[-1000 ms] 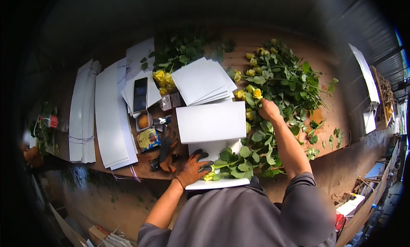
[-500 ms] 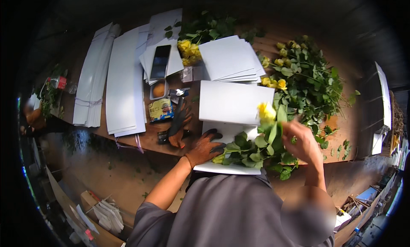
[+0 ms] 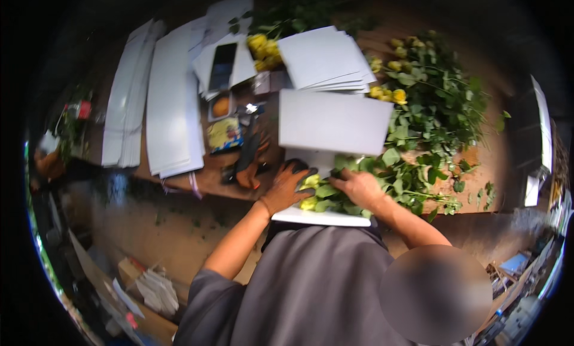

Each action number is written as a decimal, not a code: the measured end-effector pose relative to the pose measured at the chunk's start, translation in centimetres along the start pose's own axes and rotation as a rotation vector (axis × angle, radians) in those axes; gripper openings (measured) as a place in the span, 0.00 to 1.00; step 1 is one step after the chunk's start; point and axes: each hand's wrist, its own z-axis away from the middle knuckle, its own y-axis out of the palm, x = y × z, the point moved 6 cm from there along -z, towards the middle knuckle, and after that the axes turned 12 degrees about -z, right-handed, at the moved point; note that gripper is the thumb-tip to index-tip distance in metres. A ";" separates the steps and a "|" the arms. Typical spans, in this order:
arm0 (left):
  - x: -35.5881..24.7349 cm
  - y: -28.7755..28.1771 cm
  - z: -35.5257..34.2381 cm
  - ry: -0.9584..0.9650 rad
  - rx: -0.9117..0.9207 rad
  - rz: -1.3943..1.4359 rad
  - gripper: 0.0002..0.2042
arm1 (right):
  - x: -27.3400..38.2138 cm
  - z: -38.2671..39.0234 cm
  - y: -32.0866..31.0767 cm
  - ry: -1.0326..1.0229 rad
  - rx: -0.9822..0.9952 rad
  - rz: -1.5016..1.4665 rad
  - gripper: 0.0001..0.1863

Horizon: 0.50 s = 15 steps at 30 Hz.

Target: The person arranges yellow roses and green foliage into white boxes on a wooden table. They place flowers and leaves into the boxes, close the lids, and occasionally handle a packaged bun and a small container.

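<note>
Yellow roses lie on a white board close to the person's front, the blooms at the gloved left hand, whose dark fingertips are slightly spread, while the bare right hand bends over the leafy stems. From where I stand, I can't tell how tightly either closes. Just beyond the grip is a white panel; left of it, a loose glove; off to its right, a heap of roses.

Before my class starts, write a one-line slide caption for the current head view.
A gloved left hand and a bare right hand work at yellow roses beside a wooden table.
</note>
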 end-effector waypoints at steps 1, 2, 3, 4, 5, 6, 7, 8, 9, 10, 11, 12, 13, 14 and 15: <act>-0.1 -0.2 0.0 0.000 0.031 -0.009 0.34 | 0.3 0.2 0.3 -0.023 -0.033 -0.034 0.21; -0.8 -0.9 -0.2 0.005 0.058 -0.018 0.34 | 0.1 0.5 0.3 -0.045 -0.069 -0.061 0.20; -0.8 -1.0 0.3 0.019 -0.002 -0.043 0.31 | 0.4 0.5 -0.4 -0.009 0.003 -0.137 0.19; -0.8 -1.1 0.4 0.031 -0.062 -0.067 0.29 | 0.0 1.0 -2.0 0.014 0.057 -0.281 0.18; -1.0 -1.2 0.5 0.056 -0.035 -0.066 0.29 | -1.6 1.0 -4.0 0.137 0.180 -0.315 0.17; -0.6 -0.9 0.5 0.046 -0.032 -0.084 0.29 | -4.2 0.9 -5.6 0.253 0.307 -0.353 0.17; -0.1 -0.5 0.6 0.035 -0.028 -0.104 0.29 | -7.2 1.1 -7.3 0.357 0.182 -0.271 0.15; 0.1 -0.2 0.8 0.028 -0.023 -0.124 0.29 | -9.9 1.9 -8.9 0.462 0.057 -0.187 0.13; -0.1 -0.4 0.4 0.047 -0.013 -0.117 0.29 | -12.7 2.7 -8.9 0.466 -0.057 -0.117 0.14; -0.5 -0.7 0.1 0.061 -0.012 -0.117 0.28 | -15.1 3.0 -7.5 0.470 -0.171 -0.046 0.15; -0.9 -1.2 -0.2 0.075 -0.011 -0.117 0.27 | -16.7 2.8 -5.1 0.478 -0.174 0.014 0.14; -1.1 -1.5 -0.4 0.080 -0.014 -0.116 0.26 | -17.6 2.5 -3.3 0.478 -0.171 0.076 0.13; -1.0 -1.6 -0.5 0.086 -0.013 -0.079 0.24 | -17.6 2.2 -2.9 0.446 -0.192 0.017 0.11; -0.7 -1.5 -0.6 0.082 -0.019 -0.039 0.23 | -15.9 2.1 -4.6 0.401 -0.202 0.055 0.07; -0.7 -1.5 -0.9 0.087 -0.023 0.002 0.21 | -16.0 2.6 -5.0 0.377 -0.253 -0.021 0.06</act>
